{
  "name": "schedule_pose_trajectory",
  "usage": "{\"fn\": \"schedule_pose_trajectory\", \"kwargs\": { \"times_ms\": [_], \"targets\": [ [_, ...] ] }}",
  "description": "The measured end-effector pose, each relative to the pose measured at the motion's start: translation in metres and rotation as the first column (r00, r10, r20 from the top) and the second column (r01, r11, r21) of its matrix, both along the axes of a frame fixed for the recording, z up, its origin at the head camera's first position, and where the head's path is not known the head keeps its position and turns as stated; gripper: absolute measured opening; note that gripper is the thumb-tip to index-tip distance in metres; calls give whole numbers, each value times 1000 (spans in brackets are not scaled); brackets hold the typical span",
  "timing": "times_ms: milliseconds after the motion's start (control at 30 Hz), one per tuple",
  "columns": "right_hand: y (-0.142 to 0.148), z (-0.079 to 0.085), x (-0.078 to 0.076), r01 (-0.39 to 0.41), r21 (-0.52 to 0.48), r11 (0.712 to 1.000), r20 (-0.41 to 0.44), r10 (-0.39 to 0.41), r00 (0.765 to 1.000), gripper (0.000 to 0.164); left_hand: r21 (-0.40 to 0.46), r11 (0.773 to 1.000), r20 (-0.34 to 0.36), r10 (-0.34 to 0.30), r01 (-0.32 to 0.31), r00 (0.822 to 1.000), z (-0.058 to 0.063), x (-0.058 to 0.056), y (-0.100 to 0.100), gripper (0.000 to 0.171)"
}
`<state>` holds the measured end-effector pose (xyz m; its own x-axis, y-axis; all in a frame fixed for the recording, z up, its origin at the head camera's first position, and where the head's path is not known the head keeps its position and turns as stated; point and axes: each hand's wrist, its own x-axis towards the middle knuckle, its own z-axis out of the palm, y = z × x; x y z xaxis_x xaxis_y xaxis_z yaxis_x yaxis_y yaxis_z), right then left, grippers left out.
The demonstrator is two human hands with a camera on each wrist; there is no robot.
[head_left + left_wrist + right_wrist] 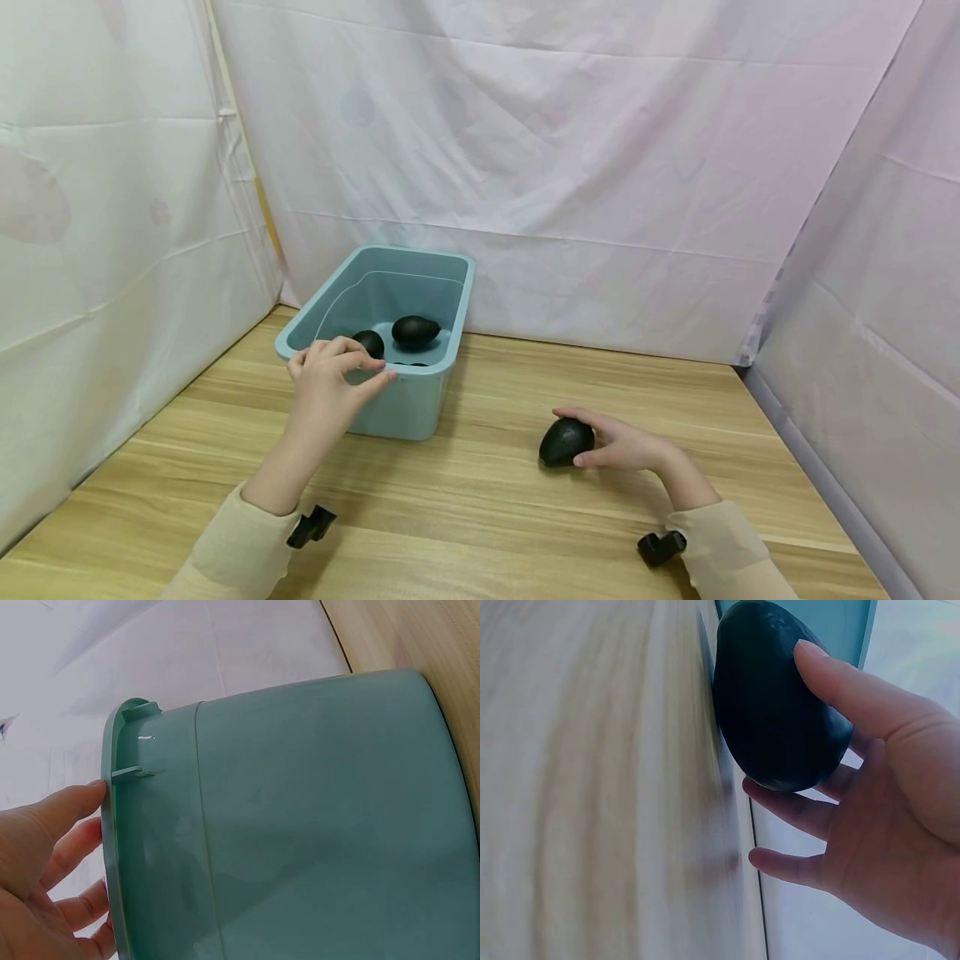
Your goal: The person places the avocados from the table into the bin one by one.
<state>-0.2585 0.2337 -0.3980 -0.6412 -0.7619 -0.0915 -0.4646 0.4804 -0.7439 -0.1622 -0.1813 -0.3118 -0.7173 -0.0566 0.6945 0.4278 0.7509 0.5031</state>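
Observation:
A dark avocado (566, 442) lies on the wooden table to the right of the bin. My right hand (626, 446) holds it from the right side, thumb and fingers on either side of the fruit; the right wrist view shows the thumb on the avocado (776, 697) too. A blue-green plastic bin (401, 408) stands at the left. My left hand (326, 379) is over its near rim with nothing in it, fingers relaxed. Inside the bin lies one avocado (415, 332), with a second avocado (370, 342) partly behind the left hand. A dark sliver shows just behind the near rim.
White cloth walls (570, 167) enclose the wooden table (495, 517) at the back and both sides. The far end of the bin is close to the back cloth. Each sleeve carries a small black wrist mount (311, 527).

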Motion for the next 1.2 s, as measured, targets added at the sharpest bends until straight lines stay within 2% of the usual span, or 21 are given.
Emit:
{"fn": "schedule_pose_trajectory", "kwargs": {
  "times_ms": [200, 467, 700, 900, 1200],
  "targets": [
    [-1, -1, 1, -6, -7, 1000, -33, 6, 999, 75, -7, 1000, -2, 3, -3, 1000, -1, -1, 0, 16],
    [-2, -1, 2, 41, -8, 999, 33, -41, 999, 74, -11, 1000, -12, 6, -6, 1000, -2, -1, -1, 17],
    [-5, 0, 4, 38, -36, 999, 23, -37, 999, 72, -15, 1000, -4, 5, -5, 1000, -1, -1, -1, 17],
    [-7, 0, 4, 73, -45, 996, 45, -71, 996, 71, -16, 1000, 6, 1, -1, 1000, 0, -1, -1, 16],
    [-10, 1, 4, 73, -85, 994, 2, -73, 997, 69, -15, 1000, -9, 1, -1, 1000, -2, -1, -1, 17]
  ]
}}
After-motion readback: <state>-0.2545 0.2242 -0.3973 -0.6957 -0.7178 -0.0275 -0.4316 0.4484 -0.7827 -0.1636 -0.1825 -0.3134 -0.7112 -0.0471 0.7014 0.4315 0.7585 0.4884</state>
